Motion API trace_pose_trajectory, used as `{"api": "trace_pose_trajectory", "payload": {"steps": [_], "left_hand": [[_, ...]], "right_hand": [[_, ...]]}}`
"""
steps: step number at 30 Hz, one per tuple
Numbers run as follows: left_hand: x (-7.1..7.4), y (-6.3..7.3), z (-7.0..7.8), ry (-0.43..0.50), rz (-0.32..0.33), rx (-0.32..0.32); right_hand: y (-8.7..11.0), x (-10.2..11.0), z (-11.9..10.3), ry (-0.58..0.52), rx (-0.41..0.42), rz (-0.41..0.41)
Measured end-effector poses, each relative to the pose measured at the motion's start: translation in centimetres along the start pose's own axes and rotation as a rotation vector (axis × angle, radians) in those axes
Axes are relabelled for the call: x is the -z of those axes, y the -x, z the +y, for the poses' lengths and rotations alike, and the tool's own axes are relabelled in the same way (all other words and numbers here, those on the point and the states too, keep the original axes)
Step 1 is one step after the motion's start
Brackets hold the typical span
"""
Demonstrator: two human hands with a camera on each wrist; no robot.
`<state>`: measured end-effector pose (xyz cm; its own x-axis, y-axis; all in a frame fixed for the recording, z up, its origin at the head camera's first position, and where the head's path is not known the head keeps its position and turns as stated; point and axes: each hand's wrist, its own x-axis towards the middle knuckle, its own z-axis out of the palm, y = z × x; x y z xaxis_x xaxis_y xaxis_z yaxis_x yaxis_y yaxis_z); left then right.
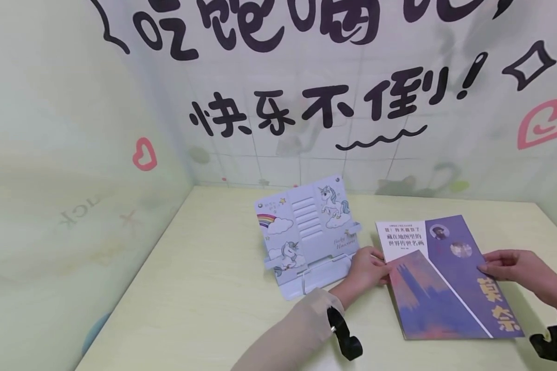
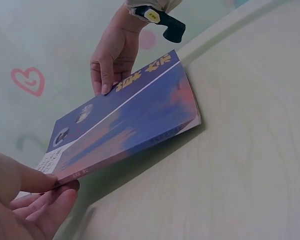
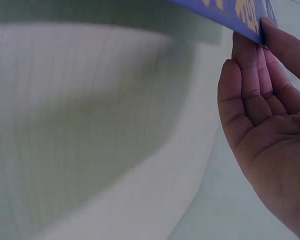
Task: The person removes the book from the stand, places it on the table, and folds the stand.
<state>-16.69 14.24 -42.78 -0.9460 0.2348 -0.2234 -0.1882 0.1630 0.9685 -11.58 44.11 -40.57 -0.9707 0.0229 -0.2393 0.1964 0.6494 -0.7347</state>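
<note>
Head view: I grasp a book point(image 1: 459, 288) between both hands, above the right-hand part of the table point(image 1: 176, 268), not far from its right edge and well in from its far edge. With my left hand point(image 1: 369, 267) I pinch the book's spine side, the thumb on the cover and the fingers underneath. With my right hand point(image 1: 522, 268) I pinch the opposite side, the thumb again on top. The cover faces up, a purple field and a painted blue-and-pink one parted by a white diagonal line, with gold characters by the lower right corner (the smaller print on the white patch is beyond me).

The left wrist view shows a shadow beneath the tilted book; whether its low corner touches the table, I cannot tell.

Just beside my left hand, closer to the table's far edge, a pale lilac book stand point(image 1: 308, 232) leans back, printed with unicorns, a rainbow and clouds; whether my hand brushes it I cannot tell. Its slotted panel rises from a low ledge fitted with wire clips. Beyond the far edge stands a wall point(image 1: 306, 170) with black lettering. A black strap point(image 1: 345, 337) circles my left sleeve point(image 1: 290, 330).
</note>
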Motion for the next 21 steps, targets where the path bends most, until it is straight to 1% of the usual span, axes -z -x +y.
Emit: {"api": "trace_pose_trajectory", "payload": {"steps": [4,7,11,14,16,21], "left_hand": [[0.1,-0.2,-0.2,-0.010,-0.021,0.015],[0.0,-0.3,-0.5,-0.011,-0.019,0.032],[-0.4,-0.4,-0.7,-0.039,0.034,0.065],[-0.6,-0.3,-0.7,-0.054,0.066,0.088],[-0.7,-0.3,-0.7,-0.057,0.079,0.099],[-0.6,0.1,-0.4,-0.067,0.084,0.109]], "right_hand": [[-0.3,-0.2,0.5,-0.018,-0.038,-0.027],[-0.6,-0.3,0.9,-0.036,-0.047,-0.042],[-1.0,-0.5,1.2,-0.036,-0.063,-0.046],[-1.2,-0.7,1.4,-0.037,-0.093,-0.051],[-1.3,-0.7,1.5,-0.042,-0.107,-0.056],[-1.4,-0.7,1.4,-0.045,-0.121,-0.063]]}}
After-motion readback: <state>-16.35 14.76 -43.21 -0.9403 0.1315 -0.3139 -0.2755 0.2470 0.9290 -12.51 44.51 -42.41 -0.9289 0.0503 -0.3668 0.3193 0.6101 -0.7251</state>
